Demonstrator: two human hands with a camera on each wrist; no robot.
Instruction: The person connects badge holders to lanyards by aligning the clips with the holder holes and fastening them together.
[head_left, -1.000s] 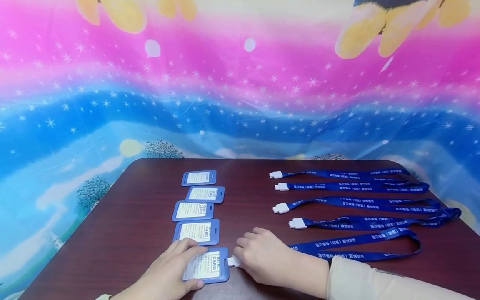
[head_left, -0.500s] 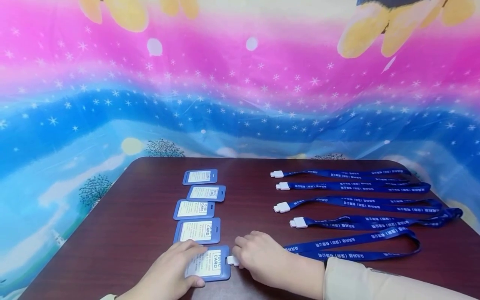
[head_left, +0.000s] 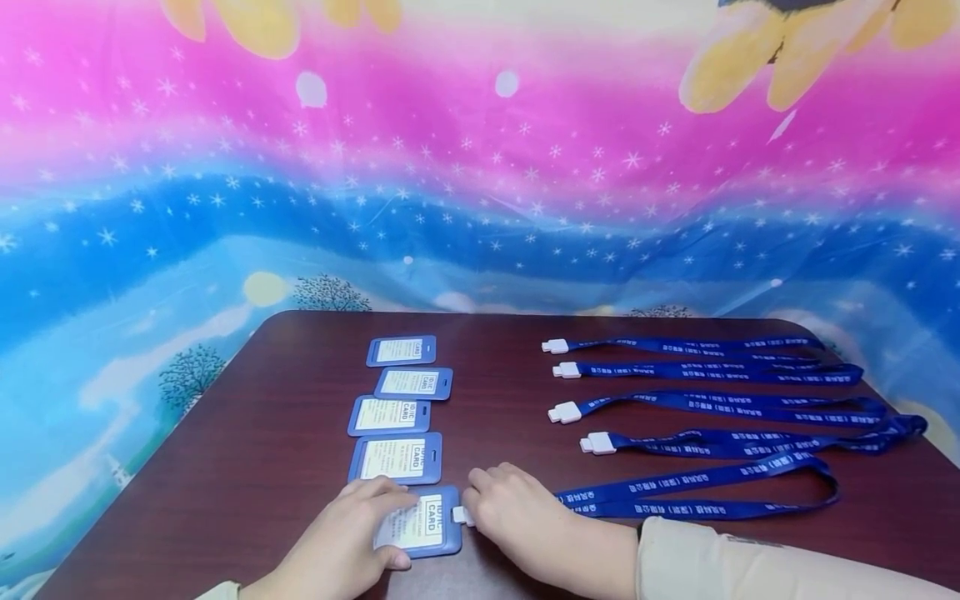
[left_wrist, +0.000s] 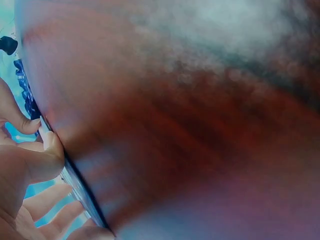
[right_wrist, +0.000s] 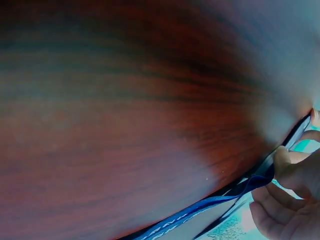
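Note:
My left hand (head_left: pixel 341 529) holds the nearest blue badge holder (head_left: pixel 429 523) flat on the table, thumb at its near edge and fingers across its far side. Just right of it, my right hand (head_left: pixel 525 510) pinches the white clip (head_left: pixel 462 516) of the nearest blue lanyard (head_left: pixel 697 502). The clip's tip meets the slotted end of the holder; whether it passes through the slot cannot be seen. In the left wrist view, the holder (left_wrist: pixel 82 192) appears edge-on between thumb and fingers. The right wrist view has the lanyard strap (right_wrist: pixel 200 205) trailing from my fingers.
Several more blue badge holders (head_left: pixel 401 458) lie in a column beyond my left hand. Several blue lanyards (head_left: pixel 697 408) with white clips (head_left: pixel 597 443) lie in rows on the right. A printed cloth (head_left: pixel 480 183) hangs behind the dark brown table (head_left: pixel 247 433).
My right hand has shifted slightly left, drawing the lanyard along, and the clip now overlaps the holder's slotted end. My left hand keeps its hold on the badge holder.

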